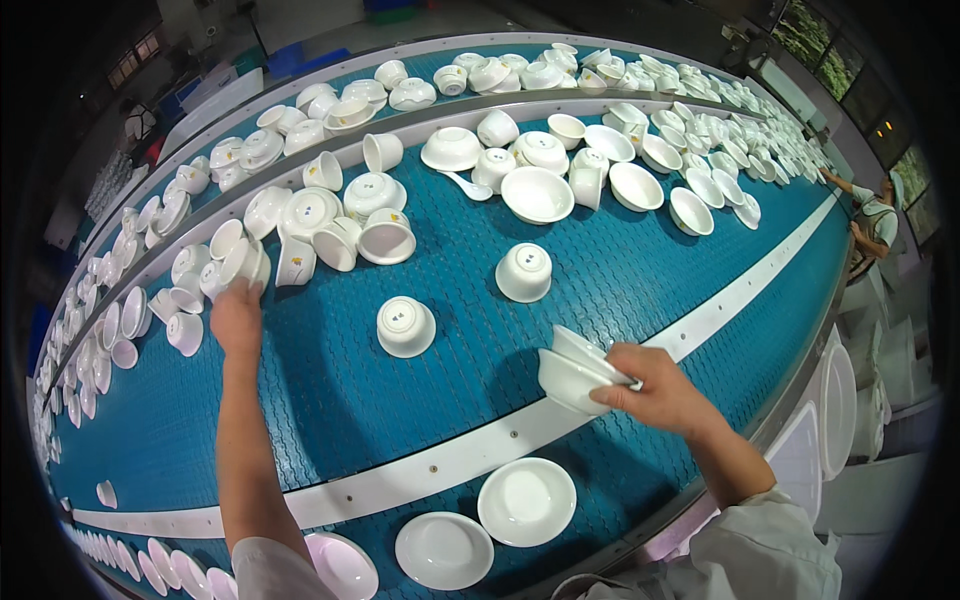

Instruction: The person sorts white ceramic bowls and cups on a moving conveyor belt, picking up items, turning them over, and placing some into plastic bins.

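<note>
White ceramic bowls, cups and a spoon lie on a blue conveyor belt. My right hand grips two white bowls, one resting in the other, tilted above the white divider rail. At the left, my left hand reaches to a white bowl among a cluster of dishes; its fingertips are on the bowl's near side. Between my hands two upturned cups stand apart on the belt. On the near lane, below my right hand, lie two shallow white bowls, open side up.
A white divider rail with screws separates the near lane. Beyond a second rail runs another lane of piled dishes. A white soup spoon lies near the bowls. At the far right a person reaches to the belt; white bins stand beside it.
</note>
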{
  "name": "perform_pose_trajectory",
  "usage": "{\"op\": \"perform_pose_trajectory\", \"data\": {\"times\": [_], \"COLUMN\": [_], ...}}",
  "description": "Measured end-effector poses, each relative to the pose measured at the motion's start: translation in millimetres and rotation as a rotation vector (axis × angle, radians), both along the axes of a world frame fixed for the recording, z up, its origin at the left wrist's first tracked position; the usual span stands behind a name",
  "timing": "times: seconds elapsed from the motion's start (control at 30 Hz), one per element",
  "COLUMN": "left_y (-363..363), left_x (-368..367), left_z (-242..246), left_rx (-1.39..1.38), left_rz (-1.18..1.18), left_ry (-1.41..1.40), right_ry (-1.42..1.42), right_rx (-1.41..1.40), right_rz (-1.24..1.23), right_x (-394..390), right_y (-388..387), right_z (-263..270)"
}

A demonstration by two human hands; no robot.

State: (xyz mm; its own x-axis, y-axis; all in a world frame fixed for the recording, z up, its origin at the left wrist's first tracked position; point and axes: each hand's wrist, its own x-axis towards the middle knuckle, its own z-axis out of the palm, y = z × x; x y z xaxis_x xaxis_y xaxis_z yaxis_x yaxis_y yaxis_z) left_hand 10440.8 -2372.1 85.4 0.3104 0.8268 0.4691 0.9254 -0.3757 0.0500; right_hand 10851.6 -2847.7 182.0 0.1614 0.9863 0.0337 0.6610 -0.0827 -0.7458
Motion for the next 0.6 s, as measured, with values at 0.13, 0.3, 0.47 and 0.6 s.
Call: {"op": "perform_pose_trajectory", "data": {"times": [0.13,0.3,0.47,0.6], "left_y": [39.1,-85.3,-294.7,-403.7], "left_x": [-59.5,44.8,186.3,251.9], "left_z": [39.4,90.9,125.1,90.9], "left_rx": [-0.164,-0.296,-0.653,-0.280], "left_rz": [0.170,-0.156,-0.451,-0.986], "left_ry": [-0.888,-1.167,-0.873,-0.324], "right_ry": [-0.359,-0.022,0.521,0.089], "right_rx": [0.259,0.232,0.248,0.341], "right_rz": [0.178,0.176,-0.238,-0.335], "right_x": [-38.4,-42.4,16.6,75.0], "right_y": [-67.9,-73.6,-108.2,-133.2], "right_z": [-50.9,-45.9,-24.7,-33.3]}}
